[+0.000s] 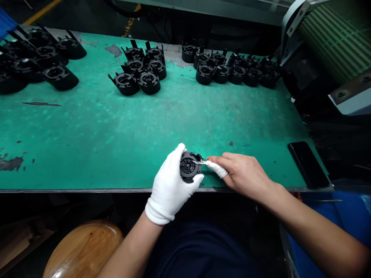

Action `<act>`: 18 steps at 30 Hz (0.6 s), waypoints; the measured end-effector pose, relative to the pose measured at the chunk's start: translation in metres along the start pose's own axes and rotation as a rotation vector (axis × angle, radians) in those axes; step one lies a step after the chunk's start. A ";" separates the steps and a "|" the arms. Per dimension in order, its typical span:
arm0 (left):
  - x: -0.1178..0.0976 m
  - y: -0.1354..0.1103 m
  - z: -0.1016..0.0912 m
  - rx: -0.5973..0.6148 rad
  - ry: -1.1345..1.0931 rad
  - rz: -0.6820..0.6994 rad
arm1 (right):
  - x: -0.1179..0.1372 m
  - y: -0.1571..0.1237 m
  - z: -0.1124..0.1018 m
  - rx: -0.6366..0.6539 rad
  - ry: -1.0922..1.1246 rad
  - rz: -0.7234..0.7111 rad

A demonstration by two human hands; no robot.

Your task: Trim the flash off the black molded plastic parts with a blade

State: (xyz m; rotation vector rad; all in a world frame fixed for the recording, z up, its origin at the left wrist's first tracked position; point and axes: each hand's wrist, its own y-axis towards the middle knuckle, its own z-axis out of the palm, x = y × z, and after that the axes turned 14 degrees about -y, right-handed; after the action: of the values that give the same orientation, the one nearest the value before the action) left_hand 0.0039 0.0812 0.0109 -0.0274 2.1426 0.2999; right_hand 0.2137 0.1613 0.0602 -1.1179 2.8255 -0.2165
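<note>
My left hand (169,185), in a white glove, grips a round black plastic part (189,166) just above the near edge of the green table (116,131). My right hand (243,172) is bare, with a white wrap on the thumb, and pinches a small metal blade (200,162). The blade's tip rests on the top face of the black part. Both hands are closed on what they hold.
Groups of similar black parts sit along the table's far side: far left (37,61), centre (142,69), right (232,67). A black phone (307,164) lies at the right edge. A wooden stool (84,249) stands below left. A green conveyor (336,42) rises at right.
</note>
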 end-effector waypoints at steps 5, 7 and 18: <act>0.000 -0.002 0.005 -0.039 0.012 0.004 | 0.002 -0.006 0.001 -0.012 0.080 0.010; 0.000 -0.002 0.004 -0.037 0.012 0.013 | 0.001 -0.006 0.001 -0.011 0.097 0.007; -0.004 -0.004 0.021 -0.187 0.063 0.054 | 0.017 -0.009 0.007 -0.049 0.064 0.161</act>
State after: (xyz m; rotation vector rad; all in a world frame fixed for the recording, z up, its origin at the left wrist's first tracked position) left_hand 0.0234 0.0816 0.0021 -0.0873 2.1735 0.5371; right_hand 0.2089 0.1426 0.0544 -0.9004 2.9743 -0.1744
